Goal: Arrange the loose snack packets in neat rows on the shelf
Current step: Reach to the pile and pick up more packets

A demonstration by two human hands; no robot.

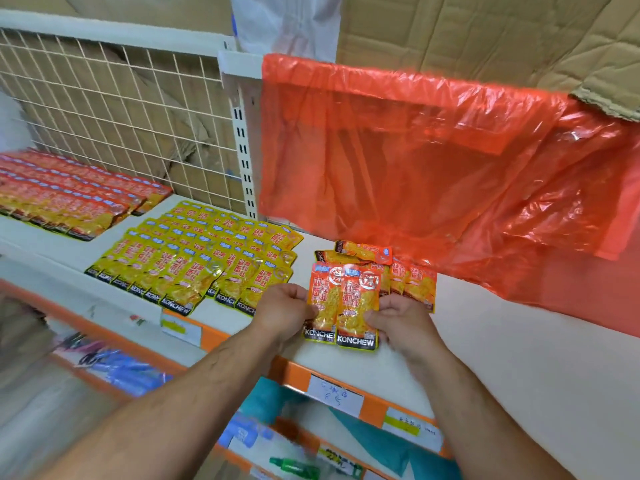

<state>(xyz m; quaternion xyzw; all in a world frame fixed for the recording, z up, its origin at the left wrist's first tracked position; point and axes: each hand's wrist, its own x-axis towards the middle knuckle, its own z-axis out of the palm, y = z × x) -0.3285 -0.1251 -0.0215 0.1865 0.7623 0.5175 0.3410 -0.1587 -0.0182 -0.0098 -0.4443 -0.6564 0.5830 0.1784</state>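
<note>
The left hand (284,310) grips the left edge of one orange packet (322,306), thumb on its face and fingers curled beneath. The right hand (398,318) pinches the right edge of a second orange packet (359,308) in the same manner. The two packets lie side by side, the second slightly overlapping the first, printed faces up and brand ends toward the front edge of the shelf (502,344). They sit near that front edge, about mid-length. Whether they rest on the surface or are held just above it cannot be told.

Just behind them a small pile of loose packets (414,280) lies unsorted, some crosswise. To the left, yellow packets (197,258) stand arranged in overlapping rows from the front edge toward the back. Further left, at the left end of the shelf, red packets (69,195) are laid out in similar rows.

A red plastic bag (415,161) hangs over the back of the shelf and spreads across its right part, touching the loose pile. Wire mesh (121,109) forms the back panel on the left. An orange strip (291,375) with paper labels (334,393) runs along the front edge.
</note>
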